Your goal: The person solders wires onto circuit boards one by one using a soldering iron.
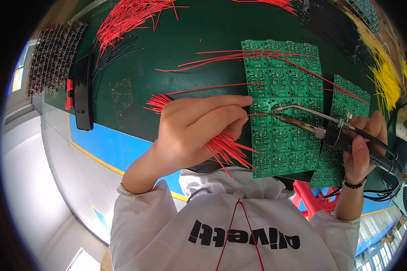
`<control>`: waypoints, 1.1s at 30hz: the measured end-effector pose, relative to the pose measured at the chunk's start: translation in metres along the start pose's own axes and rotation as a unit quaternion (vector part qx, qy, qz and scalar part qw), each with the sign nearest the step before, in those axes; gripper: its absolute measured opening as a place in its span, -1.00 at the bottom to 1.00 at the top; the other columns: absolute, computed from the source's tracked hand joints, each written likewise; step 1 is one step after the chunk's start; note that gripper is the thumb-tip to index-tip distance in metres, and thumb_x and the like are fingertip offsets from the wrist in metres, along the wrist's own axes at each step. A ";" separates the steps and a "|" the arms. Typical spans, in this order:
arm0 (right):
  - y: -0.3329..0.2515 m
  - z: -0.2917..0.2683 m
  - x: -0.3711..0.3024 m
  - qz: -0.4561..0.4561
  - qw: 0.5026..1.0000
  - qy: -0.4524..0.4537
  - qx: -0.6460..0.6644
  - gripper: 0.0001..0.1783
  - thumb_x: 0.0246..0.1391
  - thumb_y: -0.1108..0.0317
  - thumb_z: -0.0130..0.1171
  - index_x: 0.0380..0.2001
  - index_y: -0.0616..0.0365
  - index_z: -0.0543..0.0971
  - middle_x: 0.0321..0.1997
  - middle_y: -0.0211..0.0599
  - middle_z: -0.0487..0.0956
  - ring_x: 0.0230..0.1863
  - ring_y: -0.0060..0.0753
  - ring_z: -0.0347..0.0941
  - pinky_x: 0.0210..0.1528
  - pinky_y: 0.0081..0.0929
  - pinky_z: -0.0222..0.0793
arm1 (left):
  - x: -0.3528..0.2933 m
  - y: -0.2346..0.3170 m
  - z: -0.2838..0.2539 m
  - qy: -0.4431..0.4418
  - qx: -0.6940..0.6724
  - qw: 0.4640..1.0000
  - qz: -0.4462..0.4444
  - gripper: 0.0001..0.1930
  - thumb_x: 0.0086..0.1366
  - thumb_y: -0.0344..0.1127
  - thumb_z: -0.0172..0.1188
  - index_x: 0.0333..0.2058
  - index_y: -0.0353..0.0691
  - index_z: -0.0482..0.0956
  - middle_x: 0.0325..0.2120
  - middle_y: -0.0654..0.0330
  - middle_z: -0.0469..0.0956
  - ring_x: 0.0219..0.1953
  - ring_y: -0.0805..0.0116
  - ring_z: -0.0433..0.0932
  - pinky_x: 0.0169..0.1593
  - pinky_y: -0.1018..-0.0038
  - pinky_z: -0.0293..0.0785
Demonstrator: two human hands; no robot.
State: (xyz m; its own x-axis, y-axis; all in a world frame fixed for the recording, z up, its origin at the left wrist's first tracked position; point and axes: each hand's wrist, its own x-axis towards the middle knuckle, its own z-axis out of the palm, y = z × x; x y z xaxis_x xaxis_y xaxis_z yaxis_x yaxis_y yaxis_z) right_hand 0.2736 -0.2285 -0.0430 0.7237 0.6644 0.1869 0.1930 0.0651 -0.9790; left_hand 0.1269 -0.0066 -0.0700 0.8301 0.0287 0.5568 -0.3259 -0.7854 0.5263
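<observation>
On the dark green table mat (181,40) lies a big green circuit board panel (282,81) with thin red wires sticking out of it. Over the panel's near left edge, the left hand (196,131) grips a bunch of short red wires (226,151) and pinches one wire against the board. Over its right edge, the right hand (359,147) is wrapped around a black-handled soldering iron (330,133), with the metal tip touching the panel near that pinched wire.

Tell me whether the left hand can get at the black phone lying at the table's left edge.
Probably not freely: the left hand grips a bundle of red wires, though nothing blocks the phone.
</observation>
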 end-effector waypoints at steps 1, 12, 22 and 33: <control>0.000 0.000 0.000 0.000 1.000 0.000 0.000 -0.70 -0.20 0.32 0.07 -0.61 0.09 0.14 -0.70 -0.47 0.12 -0.64 -0.65 -0.01 -0.60 -0.70 -0.08 | 0.000 0.000 0.000 0.000 0.002 1.000 0.001 -0.83 -0.20 -0.61 0.21 -0.54 -0.33 0.46 -0.49 0.10 0.53 -0.60 0.43 0.50 -0.59 0.66 0.42; 0.001 -0.005 0.001 -0.006 0.999 0.036 0.032 -0.70 -0.23 0.33 0.12 -0.61 0.09 0.17 -0.70 -0.39 0.25 -0.67 -0.68 0.05 -0.68 -0.75 -0.08 | 0.001 0.001 0.000 0.005 0.005 1.000 -0.001 -0.84 -0.19 -0.61 0.21 -0.54 -0.33 0.46 -0.49 0.10 0.54 -0.60 0.43 0.50 -0.58 0.66 0.42; 0.000 -0.004 0.002 -0.013 0.999 0.036 0.021 -0.70 -0.22 0.33 0.11 -0.62 0.08 0.17 -0.71 -0.40 0.24 -0.68 -0.70 0.04 -0.71 -0.77 -0.11 | 0.005 0.007 -0.006 -0.029 0.004 0.999 -0.017 -0.93 -0.04 -0.56 0.11 -0.49 -0.37 0.46 -0.45 0.04 0.52 -0.50 0.32 0.52 -0.46 0.59 0.46; -0.011 -0.005 0.002 -0.022 0.996 0.088 0.025 -0.73 -0.17 0.36 0.06 -0.62 0.06 0.14 -0.73 -0.50 0.16 -0.73 -0.77 -0.02 -0.75 -0.81 -0.14 | -0.005 0.016 -0.030 0.291 -0.165 0.936 -0.105 -0.91 0.10 -0.48 -0.03 -0.56 -0.33 0.33 -0.60 0.07 0.42 -0.72 0.53 0.20 -0.66 0.67 0.07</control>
State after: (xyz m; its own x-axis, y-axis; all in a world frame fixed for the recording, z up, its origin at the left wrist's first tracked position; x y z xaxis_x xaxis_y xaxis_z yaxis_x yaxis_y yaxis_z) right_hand 0.2764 -0.2314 -0.0309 0.8210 0.5191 0.2375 0.1976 0.1319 -0.9714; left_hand 0.1043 -0.0013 -0.0450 0.5357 0.5693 0.6236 -0.3841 -0.4934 0.7804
